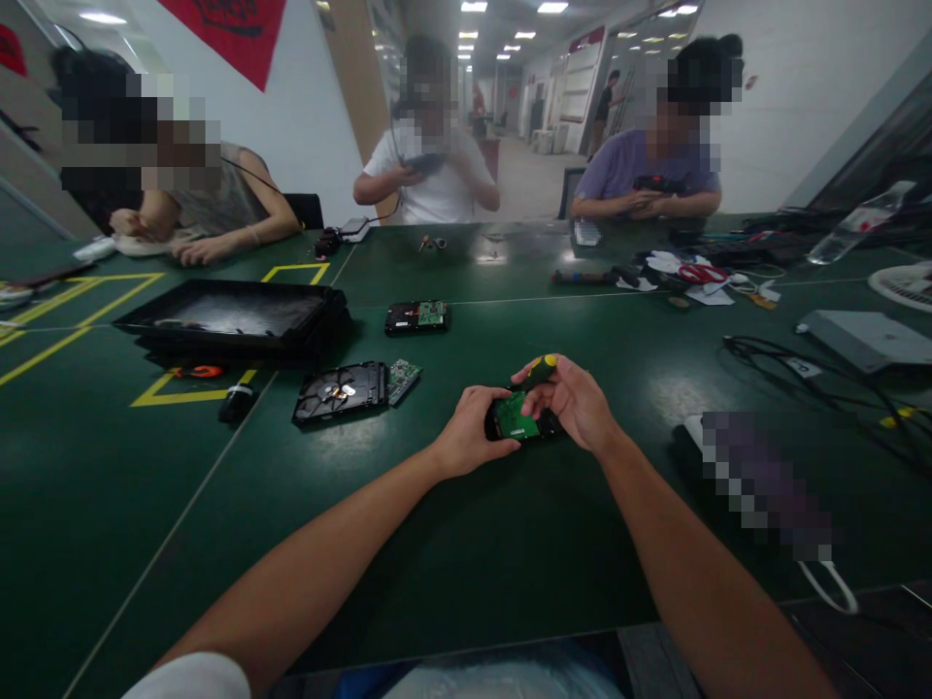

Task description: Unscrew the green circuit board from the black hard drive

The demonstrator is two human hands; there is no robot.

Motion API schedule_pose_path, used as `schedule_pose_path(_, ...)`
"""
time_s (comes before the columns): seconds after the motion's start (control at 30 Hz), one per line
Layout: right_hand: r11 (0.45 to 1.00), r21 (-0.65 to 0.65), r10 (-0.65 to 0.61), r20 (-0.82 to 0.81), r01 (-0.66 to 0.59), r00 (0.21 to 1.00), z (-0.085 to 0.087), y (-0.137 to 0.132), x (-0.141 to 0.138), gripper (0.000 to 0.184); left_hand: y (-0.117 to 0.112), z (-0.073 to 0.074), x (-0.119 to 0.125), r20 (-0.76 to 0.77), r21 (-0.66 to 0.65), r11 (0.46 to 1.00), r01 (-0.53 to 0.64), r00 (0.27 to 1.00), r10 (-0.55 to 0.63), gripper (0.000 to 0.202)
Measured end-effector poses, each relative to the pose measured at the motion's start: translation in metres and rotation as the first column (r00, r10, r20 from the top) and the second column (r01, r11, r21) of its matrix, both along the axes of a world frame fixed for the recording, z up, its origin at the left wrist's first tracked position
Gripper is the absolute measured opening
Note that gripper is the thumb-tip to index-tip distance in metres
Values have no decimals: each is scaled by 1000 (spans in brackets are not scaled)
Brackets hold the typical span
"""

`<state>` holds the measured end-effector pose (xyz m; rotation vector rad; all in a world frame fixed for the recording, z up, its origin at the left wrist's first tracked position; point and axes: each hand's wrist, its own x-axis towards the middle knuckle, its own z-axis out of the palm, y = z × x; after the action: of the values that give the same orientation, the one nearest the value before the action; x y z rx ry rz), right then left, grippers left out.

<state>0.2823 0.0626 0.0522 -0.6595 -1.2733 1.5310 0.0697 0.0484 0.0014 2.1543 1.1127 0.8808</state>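
A hard drive (518,419) lies on the green table with its green circuit board facing up. My left hand (472,432) grips its left end, thumb along the near edge and fingers at the far edge. In my right hand (579,403) is a screwdriver with a yellow and dark handle (542,369), held over the board. My right fingers hide the screwdriver's tip. To the left lies an opened drive casing (341,393) with a loose circuit board (404,381) against its right end. Another hard drive (416,317) rests farther back.
A stack of black panels (240,316) sits at left, near a black mouse-like object (237,403). At right are a pixelated pouch (764,476), black cables (815,374), a grey box (870,340) and a plastic bottle (859,223). Several people sit across the table (437,563).
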Motion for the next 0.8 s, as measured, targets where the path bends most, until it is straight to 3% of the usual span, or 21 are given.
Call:
schedule_pose_path(0.5, 999, 9, -45, 50, 45, 998, 1, 0, 3, 36, 3, -5, 1, 28, -34, 999, 1, 1000, 0, 74)
schedule_pose_path(0.8, 1000, 9, -5, 30, 4, 1000, 2, 1, 3, 30, 4, -8, 1, 52, -31, 999, 26, 998, -25, 77)
